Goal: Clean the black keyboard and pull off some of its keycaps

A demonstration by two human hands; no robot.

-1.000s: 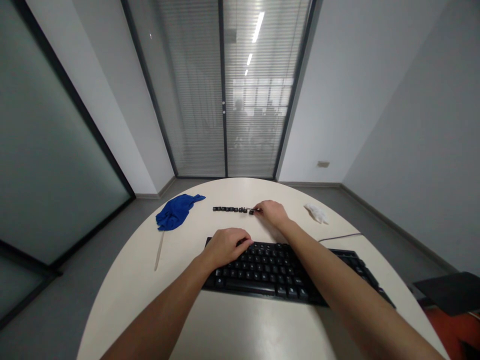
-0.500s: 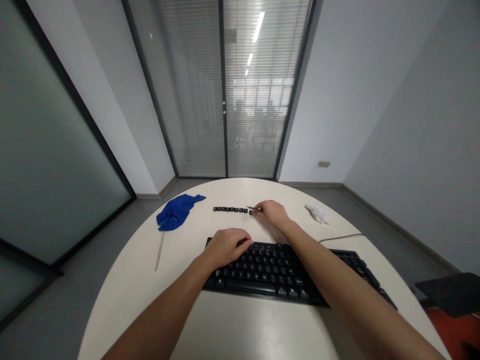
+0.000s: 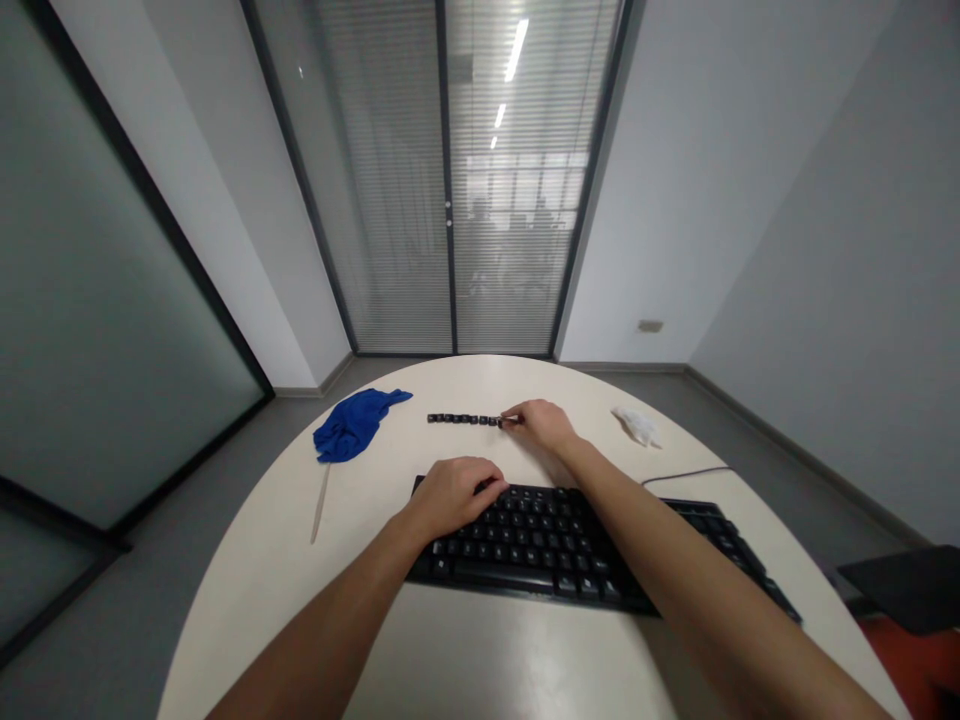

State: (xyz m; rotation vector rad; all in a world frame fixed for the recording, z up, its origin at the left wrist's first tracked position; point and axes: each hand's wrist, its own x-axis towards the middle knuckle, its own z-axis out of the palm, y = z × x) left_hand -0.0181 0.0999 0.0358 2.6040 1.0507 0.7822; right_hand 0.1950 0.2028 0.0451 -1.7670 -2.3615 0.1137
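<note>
A black keyboard lies across the round white table. My left hand rests on the keyboard's upper left corner, fingers curled over the keys. Beyond the keyboard, several loose black keycaps stand in a row. My right hand is at the right end of that row, fingertips pinched on a thin tool whose tip touches the last keycap. What the tool is cannot be made out.
A crumpled blue cloth lies at the table's left, with a thin pale stick in front of it. A white wad sits at the right. The keyboard cable runs off to the right edge. A dark object is beside the table.
My right hand has barely shifted at the end of the keycap row; the tool tip dropped slightly toward the last keycap. My left hand has stayed on the keyboard.
</note>
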